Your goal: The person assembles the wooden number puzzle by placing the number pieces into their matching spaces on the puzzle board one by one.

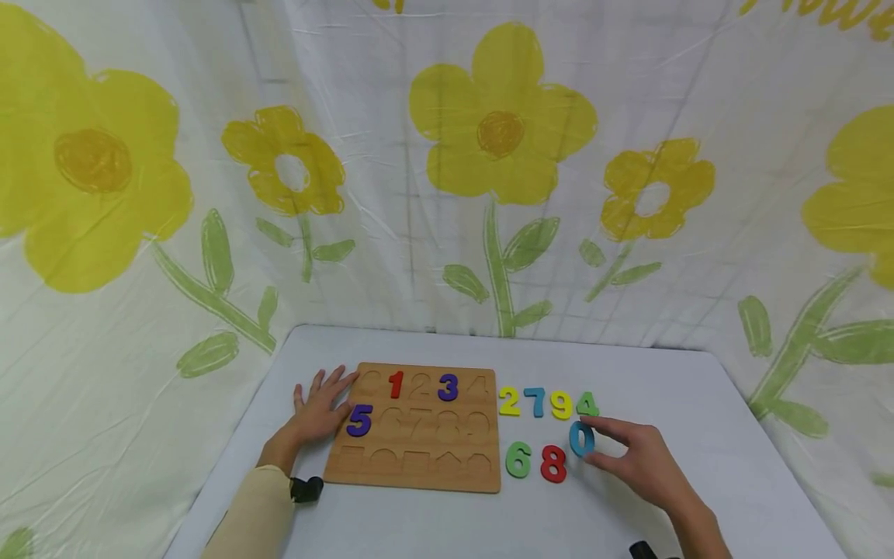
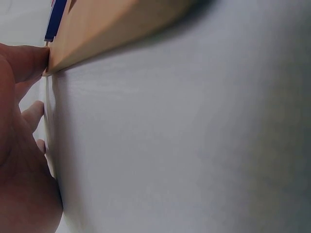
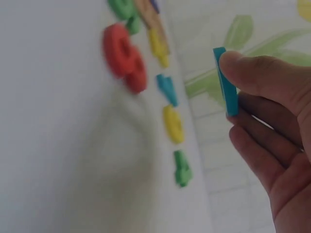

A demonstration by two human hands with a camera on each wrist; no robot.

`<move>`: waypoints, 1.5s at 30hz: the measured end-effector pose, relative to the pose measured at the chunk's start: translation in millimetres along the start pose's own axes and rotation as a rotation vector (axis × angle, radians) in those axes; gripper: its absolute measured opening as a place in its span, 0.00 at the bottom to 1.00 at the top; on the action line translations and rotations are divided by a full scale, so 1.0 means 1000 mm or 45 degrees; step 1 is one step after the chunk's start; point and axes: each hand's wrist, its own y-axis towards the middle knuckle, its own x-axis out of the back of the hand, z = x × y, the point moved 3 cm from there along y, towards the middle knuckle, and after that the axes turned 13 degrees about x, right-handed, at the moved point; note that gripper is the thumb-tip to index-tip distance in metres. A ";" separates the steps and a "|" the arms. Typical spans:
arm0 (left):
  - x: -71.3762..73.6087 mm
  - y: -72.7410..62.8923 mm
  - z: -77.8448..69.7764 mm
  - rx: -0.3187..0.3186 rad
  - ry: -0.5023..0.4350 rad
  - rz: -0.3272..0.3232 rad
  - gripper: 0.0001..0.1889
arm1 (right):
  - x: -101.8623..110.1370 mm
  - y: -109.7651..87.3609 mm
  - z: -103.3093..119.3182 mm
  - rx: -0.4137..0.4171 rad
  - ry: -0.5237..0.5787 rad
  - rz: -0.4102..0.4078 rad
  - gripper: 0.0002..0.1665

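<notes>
In the head view, my right hand (image 1: 646, 464) pinches a blue number 0 (image 1: 574, 439) between thumb and fingertips, held up off the table. The right wrist view shows that blue piece (image 3: 227, 85) edge-on, with the thumb (image 3: 262, 75) on one face. My left hand (image 1: 317, 418) lies at the left edge of a wooden number board (image 1: 419, 480), fingers spread and the thumb against its side. A red 1 (image 1: 396, 384), a purple 3 (image 1: 448, 387) and a purple 5 (image 1: 359, 420) are on the board; several other recesses in it hold no pieces.
Right of the board lie a yellow 2 (image 1: 510, 402), blue 7 (image 1: 535, 401), yellow 9 (image 1: 562, 405) and green 4 (image 1: 587, 404). Nearer are a green 6 (image 1: 518, 460) and a red 8 (image 1: 554, 463). A flowered cloth (image 1: 377, 233) hangs behind the white table (image 1: 433, 528).
</notes>
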 end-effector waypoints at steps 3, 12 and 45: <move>0.001 -0.001 0.001 0.003 -0.001 -0.006 0.33 | 0.002 0.011 0.013 0.037 -0.006 -0.047 0.33; -0.001 -0.003 0.005 0.011 -0.017 0.014 0.33 | -0.005 0.058 0.050 0.265 0.088 -0.166 0.33; 0.000 0.002 0.004 -0.001 -0.011 -0.013 0.33 | -0.094 0.220 0.192 0.602 0.347 -0.010 0.32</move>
